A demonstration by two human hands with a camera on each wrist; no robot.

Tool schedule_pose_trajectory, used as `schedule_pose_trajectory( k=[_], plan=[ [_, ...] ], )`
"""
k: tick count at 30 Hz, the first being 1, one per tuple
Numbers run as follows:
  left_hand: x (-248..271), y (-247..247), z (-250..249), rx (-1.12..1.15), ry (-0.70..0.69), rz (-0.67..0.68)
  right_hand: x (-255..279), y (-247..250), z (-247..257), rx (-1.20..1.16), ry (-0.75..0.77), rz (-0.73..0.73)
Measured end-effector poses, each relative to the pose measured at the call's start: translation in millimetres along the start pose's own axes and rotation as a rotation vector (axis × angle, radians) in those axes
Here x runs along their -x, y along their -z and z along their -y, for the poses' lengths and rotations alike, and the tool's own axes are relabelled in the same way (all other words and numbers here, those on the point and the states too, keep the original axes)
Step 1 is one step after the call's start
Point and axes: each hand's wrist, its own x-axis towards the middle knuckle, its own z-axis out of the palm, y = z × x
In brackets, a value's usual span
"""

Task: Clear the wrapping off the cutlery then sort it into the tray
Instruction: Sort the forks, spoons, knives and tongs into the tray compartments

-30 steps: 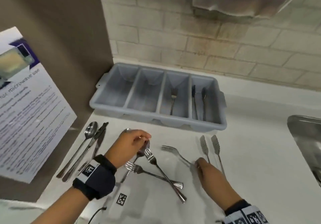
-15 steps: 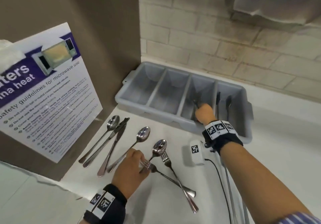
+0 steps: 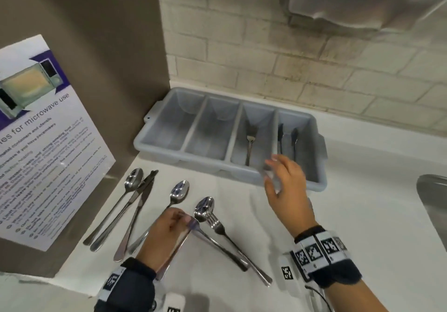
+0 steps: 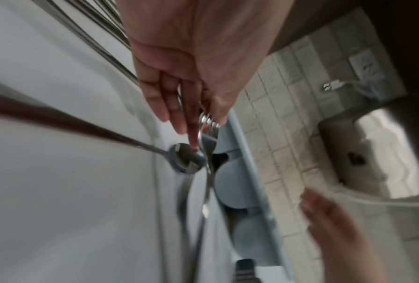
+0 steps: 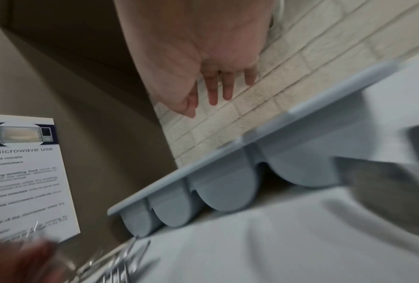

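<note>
Presently, the grey tray (image 3: 167, 131) stands at the back of the white desk (image 3: 362, 215), against the brick wall, with four compartments running front to back. The third from the left holds one fork (image 3: 249, 142); the rightmost holds two knives (image 3: 286, 139) side by side; the two on the left show only bare plastic.

The right hand (image 3: 285, 185) hangs over the tray's near rim, in front of the two right compartments, fingers spread and loosely straight, gripping nothing (its own wrist view shows the same bare palm).

The left hand (image 3: 164, 231) lies low on the desk, thumb and fingers pinched on the head of a fork (image 4: 207, 132); that fork's handle runs back under the wrist. Just beside its fingertips lie a spoon (image 3: 204, 208) and two further forks (image 3: 220, 234), handles crossing toward the near right.

Left of the hand: another spoon (image 3: 180, 192), then a spoon (image 3: 133, 181) and two knives (image 3: 142, 190) overlapping near the brown panel, which carries a microwave-use notice (image 3: 48, 142). A steel sink (image 3: 433, 202) shows at the right edge.
</note>
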Motion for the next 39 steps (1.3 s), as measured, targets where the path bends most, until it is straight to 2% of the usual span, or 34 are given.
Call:
schedule_pose_trajectory(
  k=[2, 4, 7, 11, 15, 17, 20, 23, 25, 26, 28, 30, 32, 35, 37, 39],
  plan=[
    [-3.8, 0.4, -14.3, 0.249, -0.038, 0.033, 40.8, 12.4, -12.5, 0.058, -0.074, -0.03],
    [-7.0, -0.1, -35.9, 0.297, -0.095, 0.027, 77.5, 15.3, -33.8, 0.126, -0.186, -0.027],
    [-21.6, -10.0, -79.7, 0.333, -0.18, 0.018, 121.6, 12.8, -64.1, 0.275, -0.391, 0.112],
    [-74.1, -44.8, -136.9, 0.215, -0.182, 0.042, 156.5, 8.6, -76.3, 0.319, -0.577, 0.248],
    [-129.8, -95.0, -187.4, 0.086, -0.239, 0.131, 169.2, 5.1, -71.3, 0.364, -0.631, 0.267],
    [-157.4, -121.8, -198.5, 0.1, -0.181, 0.194, 172.6, 2.3, -69.6, 0.364, -0.662, 0.246],
    [-194.2, -151.9, -187.2, -0.056, -0.069, 0.19, 176.2, 0.9, -68.9, 0.327, -0.66, 0.24],
    [-214.5, -165.8, -165.6, -0.226, 0.005, 0.199, 175.4, 7.8, -71.5, 0.194, -0.677, 0.279],
    [-219.4, -167.8, -155.0, -0.332, 0.045, 0.261, 176.3, 12.9, -74.1, 0.132, -0.683, 0.293],
    [-218.8, -166.2, -151.7, -0.427, 0.054, 0.333, 177.9, 13.7, -75.9, 0.117, -0.677, 0.288],
    [-215.9, -160.5, -146.7, -0.704, 0.002, 0.484, 180.9, 16.3, -76.2, 0.058, -0.671, 0.262],
    [-207.2, -154.2, -145.8, -0.787, -0.019, 0.54, 185.7, 22.3, -76.2, -0.094, -0.652, 0.198],
    [-200.9, -149.4, -145.9, -0.755, -0.07, 0.525, 191.0, 36.0, -74.9, -0.23, -0.613, 0.187],
    [-184.5, -131.2, -143.1, -0.685, -0.3, 0.454, 189.3, 66.7, -64.9, -0.277, -0.5, 0.199],
    [-158.4, -107.1, -140.1, -0.564, -0.445, 0.42, 172.3, 87.8, -52.7, -0.257, -0.43, 0.139],
    [-125.3, -78.7, -132.5, -0.543, -0.514, 0.416, 141.5, 99.2, -44.7, -0.241, -0.379, 0.043]
  ],
)
